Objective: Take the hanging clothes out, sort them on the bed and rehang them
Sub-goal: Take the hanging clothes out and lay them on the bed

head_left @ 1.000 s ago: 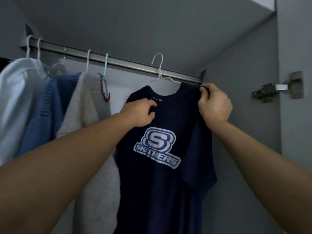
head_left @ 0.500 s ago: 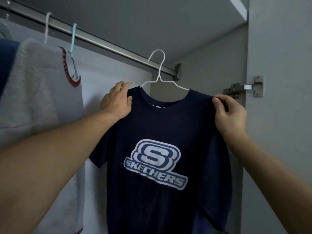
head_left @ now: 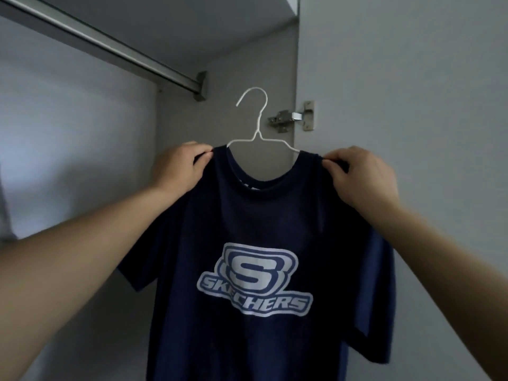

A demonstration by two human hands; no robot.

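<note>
Below frame: T-shirt (head_left: 247, 229) hem cut off

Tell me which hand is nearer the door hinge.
Right. The right hand grips the T-shirt's shoulder just below and right of the hinge; the left hand grips the other shoulder, further off across the hanger.

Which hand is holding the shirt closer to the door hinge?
The right hand, pinching the shirt at the shoulder just below the hinge; the left hand grips the far shoulder, nearer the rail.
</note>
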